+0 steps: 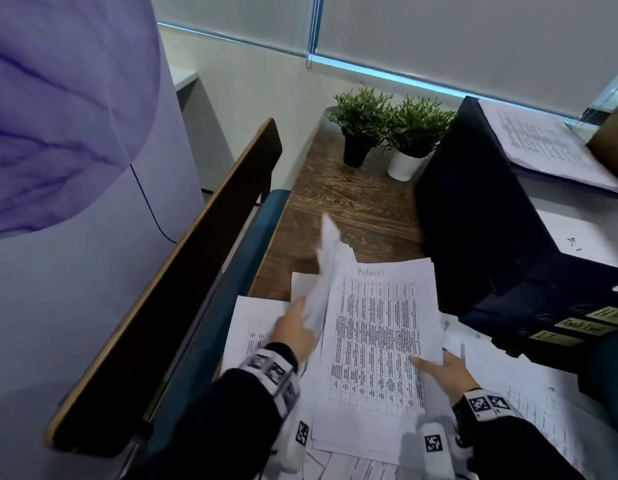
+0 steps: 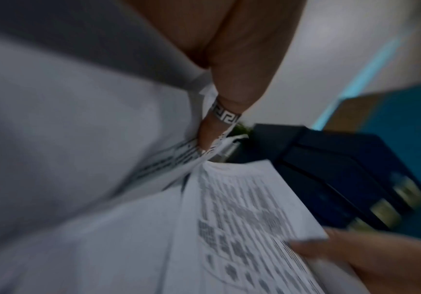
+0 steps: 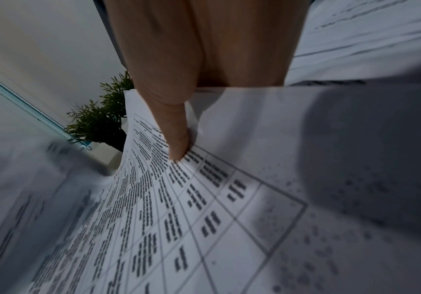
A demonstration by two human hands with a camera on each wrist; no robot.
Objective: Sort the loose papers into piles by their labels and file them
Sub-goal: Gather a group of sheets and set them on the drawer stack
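Left hand (image 1: 295,332) grips a crumpled sheet (image 1: 323,271) raised over the desk; right hand (image 1: 446,370) pinches the "Admin" sheet (image 1: 376,337) above the loose papers (image 1: 529,410). Sorting step judged under way; next, lay each on its matching pile

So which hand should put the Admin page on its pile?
Probably the right hand: its grip already pinches the Admin page. The left hand is busy gripping other sheets.

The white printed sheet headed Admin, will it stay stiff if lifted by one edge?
Probably floppy: the white printed sheet headed Admin already bows where the right hand pinches it. Likely light, and it may slide off the loose papers beneath.
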